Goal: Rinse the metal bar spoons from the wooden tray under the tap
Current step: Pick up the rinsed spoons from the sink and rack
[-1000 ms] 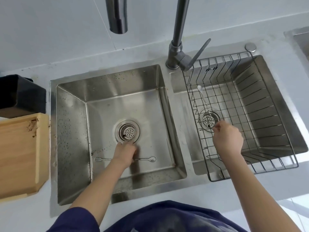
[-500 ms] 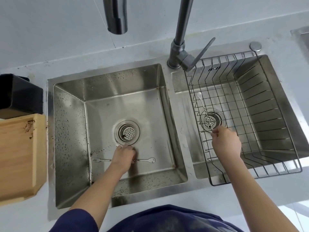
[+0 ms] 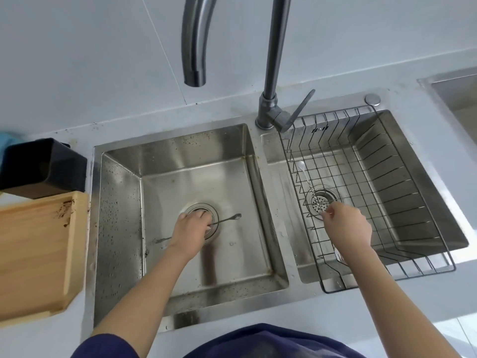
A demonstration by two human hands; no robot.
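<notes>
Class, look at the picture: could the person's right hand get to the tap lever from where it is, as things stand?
Probably yes, once freed. The right hand holds a bar spoon over the wire basket; the tap lever rises just beyond the basket's far rim, with nothing between.

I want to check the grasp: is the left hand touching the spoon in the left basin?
Touching. The head view shows the left hand closed over the spoon.

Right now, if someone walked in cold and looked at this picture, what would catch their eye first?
Probably the two bare hands, one in each basin of a steel double sink. The left hand grips a bar spoon over the left basin's drain, while the right hand holds a second spoon by its end inside the wire rack in the right basin. Above, the curved tap spout hangs dry over the left basin.
</notes>
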